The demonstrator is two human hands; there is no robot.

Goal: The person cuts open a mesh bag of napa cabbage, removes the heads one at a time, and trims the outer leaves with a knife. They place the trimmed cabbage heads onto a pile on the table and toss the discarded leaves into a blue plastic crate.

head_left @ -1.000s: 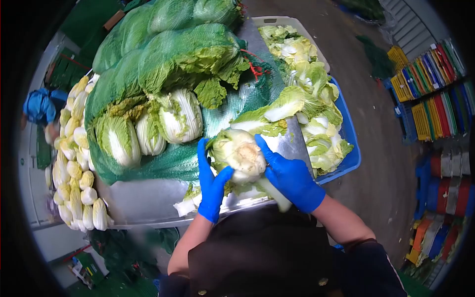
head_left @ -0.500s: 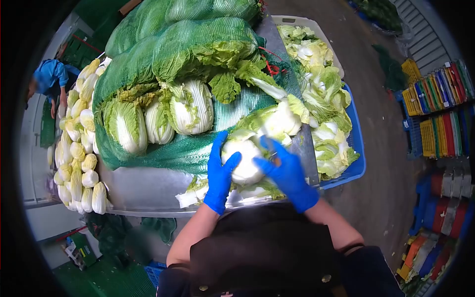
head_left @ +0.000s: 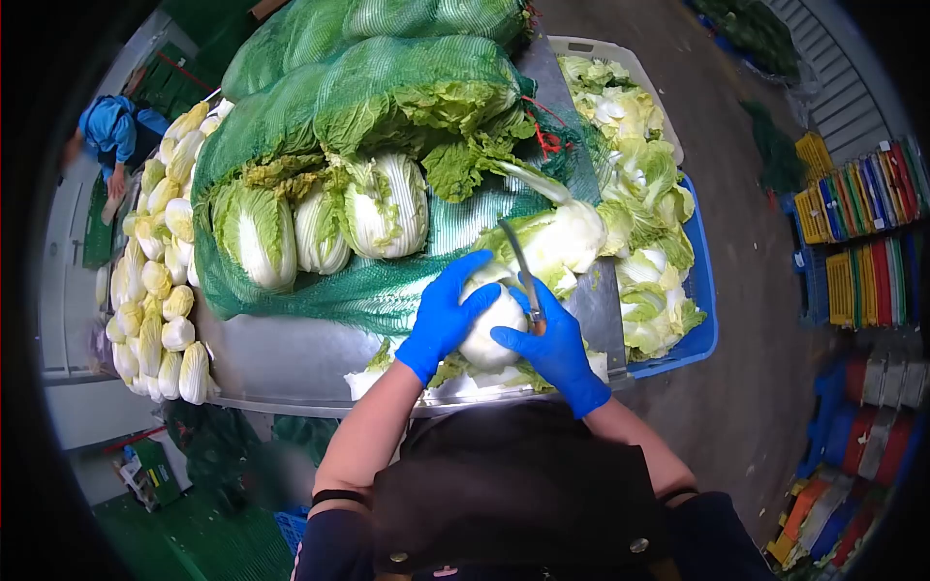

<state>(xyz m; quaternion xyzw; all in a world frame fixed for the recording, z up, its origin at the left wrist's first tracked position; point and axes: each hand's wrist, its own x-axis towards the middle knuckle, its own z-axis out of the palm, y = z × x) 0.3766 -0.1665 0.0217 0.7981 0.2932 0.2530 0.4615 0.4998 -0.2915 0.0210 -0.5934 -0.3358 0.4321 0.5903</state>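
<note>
My left hand (head_left: 448,318), in a blue glove, grips the side of a white Chinese cabbage (head_left: 494,337) with its base toward me. In my gloved right hand (head_left: 554,351) is a knife (head_left: 522,263) with a thin curved blade and a brownish handle. The blade points away from me, and the right thumb rests near the cabbage. Just beyond lies another cabbage (head_left: 573,237). Cut leaf pieces (head_left: 455,376) lie beneath, at the table's near edge.
Green mesh sacks (head_left: 387,82) of cabbages cover the metal table (head_left: 262,358). Trimmed cabbages (head_left: 155,281) are stacked at left, near a person in blue (head_left: 108,131). At right, a blue crate (head_left: 705,300) and a pale crate (head_left: 659,116) hold loose leaves. Coloured crates (head_left: 862,194) stand far right.
The right hand has closed in beside the cabbage, and the knife, blurred before, now shows clearly. The left hand and cabbage have shifted slightly right in view.
</note>
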